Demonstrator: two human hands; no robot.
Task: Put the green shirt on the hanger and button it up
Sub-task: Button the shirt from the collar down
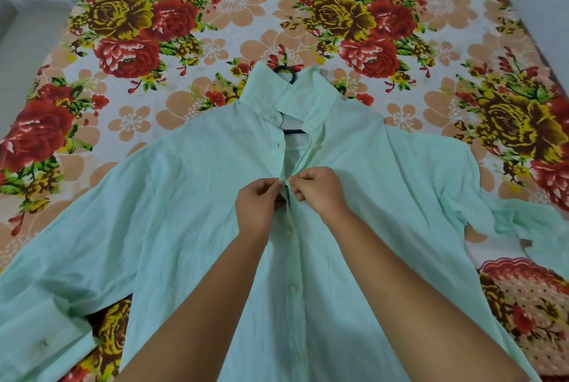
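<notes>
The pale green shirt (172, 196) lies front up on the bed, sleeves spread to both sides. A black hanger (288, 72) sits inside it; its hook pokes out above the collar and a bar shows in the open neck. My left hand (257, 207) pinches the left placket edge at mid-chest. My right hand (320, 190) pinches the right placket edge against it, at a button that the fingers mostly hide. Below the hands the front is buttoned, with three buttons showing. Above them the front gapes open up to the collar.
The bed is covered by a floral sheet (215, 11) with red and yellow roses. A pale floor or wall shows at the far left (27, 27) and top right. The right sleeve (523, 221) trails toward the bed's right edge.
</notes>
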